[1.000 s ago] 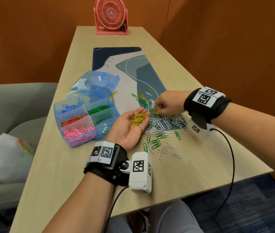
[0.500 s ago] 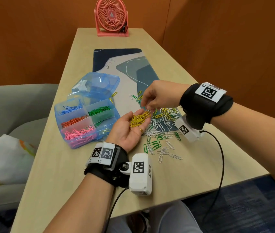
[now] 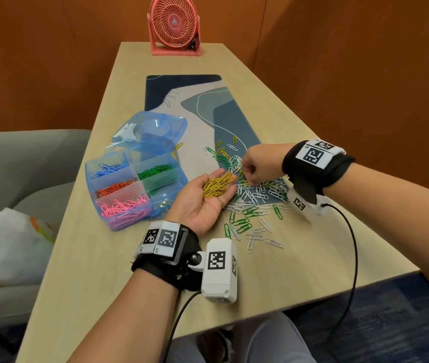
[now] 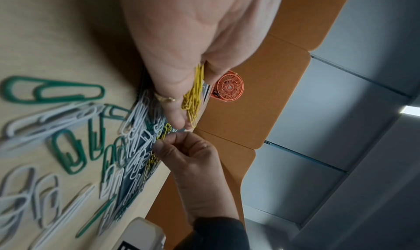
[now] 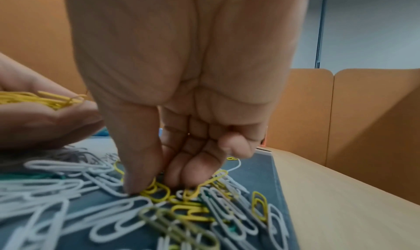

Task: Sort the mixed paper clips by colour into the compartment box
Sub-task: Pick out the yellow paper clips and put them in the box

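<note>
My left hand (image 3: 202, 205) lies palm up just above the table, fingers relaxed, carrying a heap of yellow paper clips (image 3: 217, 185). In the left wrist view the heap (image 4: 193, 95) lies along the fingers. My right hand (image 3: 256, 163) reaches down into the mixed pile (image 3: 258, 195) of white, green and yellow clips. Its thumb and fingertips (image 5: 134, 182) pinch a yellow clip (image 5: 156, 191) on the mat. The blue compartment box (image 3: 90, 184) stands left of my left hand. It holds blue (image 3: 108, 169), green (image 3: 155, 170), orange (image 3: 115, 187) and pink clips (image 3: 123, 206).
The box's open lid (image 3: 150, 132) leans behind it. A patterned desk mat (image 3: 189, 100) runs up the table to a pink fan (image 3: 174, 24). Loose clips (image 3: 255, 237) reach towards the near edge. A grey sofa with a white bag (image 3: 6, 244) is on the left.
Half a second ago my right hand was raised over the left palm's fingertips. It has dropped back onto the pile. The left hand has stayed where it was.
</note>
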{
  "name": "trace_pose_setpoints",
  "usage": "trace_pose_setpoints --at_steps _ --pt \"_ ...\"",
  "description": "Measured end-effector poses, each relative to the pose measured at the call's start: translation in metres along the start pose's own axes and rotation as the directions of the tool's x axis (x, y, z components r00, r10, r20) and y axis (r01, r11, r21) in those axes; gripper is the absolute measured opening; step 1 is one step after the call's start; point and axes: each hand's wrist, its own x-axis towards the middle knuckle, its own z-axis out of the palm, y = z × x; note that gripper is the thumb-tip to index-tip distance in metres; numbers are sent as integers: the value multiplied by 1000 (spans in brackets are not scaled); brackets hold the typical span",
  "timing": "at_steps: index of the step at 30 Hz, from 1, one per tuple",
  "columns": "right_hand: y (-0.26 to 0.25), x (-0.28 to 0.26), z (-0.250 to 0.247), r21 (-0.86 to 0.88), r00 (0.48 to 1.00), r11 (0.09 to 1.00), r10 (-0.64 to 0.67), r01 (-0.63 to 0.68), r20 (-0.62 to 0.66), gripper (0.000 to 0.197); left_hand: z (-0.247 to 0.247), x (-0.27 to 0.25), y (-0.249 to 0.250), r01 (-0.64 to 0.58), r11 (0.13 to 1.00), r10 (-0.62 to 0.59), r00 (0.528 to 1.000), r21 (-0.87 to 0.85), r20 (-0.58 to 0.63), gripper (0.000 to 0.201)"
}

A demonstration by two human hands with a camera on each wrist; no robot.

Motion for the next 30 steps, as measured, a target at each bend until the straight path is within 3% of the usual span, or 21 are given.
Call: trace_pose_setpoints --at_steps 9,14,22,27,30 --pt "4 -6 -7 122 991 993 9 8 -136 16 -2 3 0 3 1000 -3 1000 14 -10 38" --pt "-4 3 -5 39 990 999 -27 33 -141 29 -3 4 0 11 1000 -11 1000 10 -8 38" --pt "1 7 0 -49 995 998 -34 30 -93 12 -2 3 1 9 1000 -9 1000 -4 4 39" --pt "8 3 0 8 993 1000 -19 20 -119 7 -1 2 1 8 1000 -8 1000 -15 3 39" --pt "8 -2 -7 130 987 991 2 20 -161 6 0 0 1 11 1000 -10 1000 -20 6 39"
